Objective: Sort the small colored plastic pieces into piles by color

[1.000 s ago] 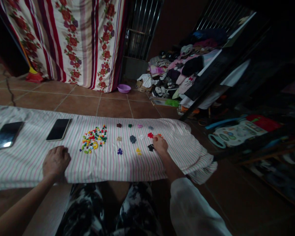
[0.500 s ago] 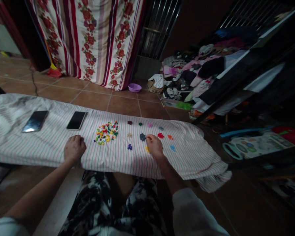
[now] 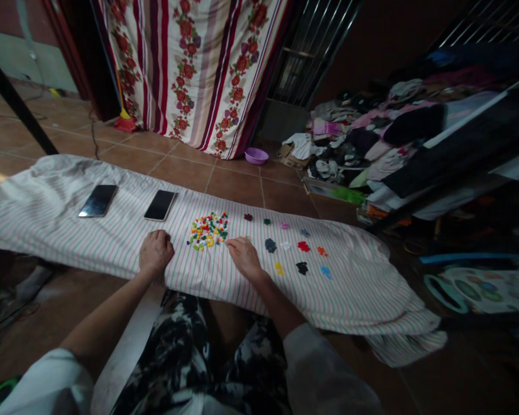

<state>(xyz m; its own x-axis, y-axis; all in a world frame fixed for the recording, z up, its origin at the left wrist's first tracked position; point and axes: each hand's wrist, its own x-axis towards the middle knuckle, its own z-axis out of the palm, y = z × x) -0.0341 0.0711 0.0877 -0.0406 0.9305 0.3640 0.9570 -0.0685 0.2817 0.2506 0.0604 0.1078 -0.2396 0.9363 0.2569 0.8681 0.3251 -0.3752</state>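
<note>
Item: right hand [image 3: 244, 256], bare. Half a second ago beside the dark grey heap and above the yellow; now farther left, at the right edge of the mixed pile [image 3: 207, 230] of small coloured pieces. Yellow heap [image 3: 279, 268] and black heap [image 3: 301, 268] now uncovered; dark blue heap, visible earlier, now hidden by the hand. Thumb and fingertips drawn together; whether a piece is pinched, cannot tell.

Position of pieces: mixed pile just left of the right fingertips; beige heap [image 3: 248, 237] directly beyond the knuckles, partly covered; dark grey heap [image 3: 270, 245] to the right of the hand.

Item: left hand [image 3: 155, 252], resting on striped cloth [image 3: 121, 248], left of the mixed pile, same place as before. Fingers curled, palm down; anything beneath, cannot tell.

Sorted heaps, far row, left to right: dark red [image 3: 248, 217], green [image 3: 267, 221], pink [image 3: 285, 225], grey-blue [image 3: 305, 232]. Middle row, right of the dark grey: white [image 3: 285, 245], red [image 3: 303, 246], orange [image 3: 322, 251]. Near row, right of the black: light blue [image 3: 326, 272].

Two phones: one [image 3: 160, 206] just beyond the left hand, the other [image 3: 98, 201] farther left.
</note>
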